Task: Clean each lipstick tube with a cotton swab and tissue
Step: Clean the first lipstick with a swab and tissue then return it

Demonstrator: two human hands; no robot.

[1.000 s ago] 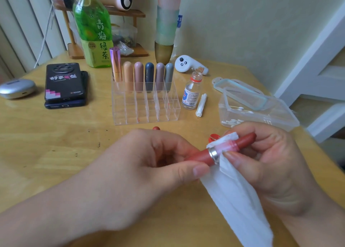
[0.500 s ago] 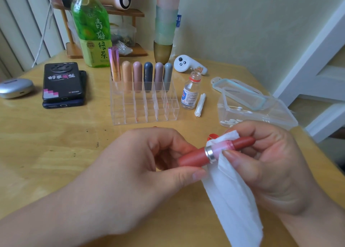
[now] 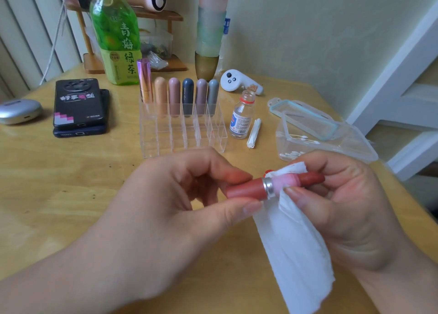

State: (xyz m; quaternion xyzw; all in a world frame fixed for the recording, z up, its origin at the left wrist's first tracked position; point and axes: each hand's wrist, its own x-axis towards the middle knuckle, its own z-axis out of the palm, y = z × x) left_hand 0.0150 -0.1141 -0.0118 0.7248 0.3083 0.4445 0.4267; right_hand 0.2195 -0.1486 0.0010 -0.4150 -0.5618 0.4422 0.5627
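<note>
— What is held, and how?

— A red-brown lipstick tube with a silver ring (image 3: 246, 189) is held level above the yellow wooden table (image 3: 59, 183), in front of the clear acrylic organiser (image 3: 184, 135). Its base is pinched between the thumb and fingers of the left hand (image 3: 180, 199). The pale pink sleeve past the ring is wrapped in a white paper tissue (image 3: 294, 249), which is pressed on by the thumb of the right hand (image 3: 339, 209), whose fingers are curled round the tube's far end. The tissue's long tail is draped down toward the table.

— Is any writing to be read?

— On the green plastic bottle (image 3: 118, 40) at the back, the characters 青梅绿茶 are printed down the side. A white and blue label is carried by the small glass bottle with a red neck ring (image 3: 241, 119), just right of the organiser, but its print is too small to be made out. Pink characters are shown upside down on the black phone case (image 3: 78, 100), stacked on a dark blue phone; they cannot be read with certainty.

— And the other tubes?

— Six capped tubes are stood in the organiser's back row, a metallic pink-purple one (image 3: 144, 81) at the left. White cotton swabs (image 3: 292, 154) are kept in the clear plastic box (image 3: 355, 147) at the right.
</note>
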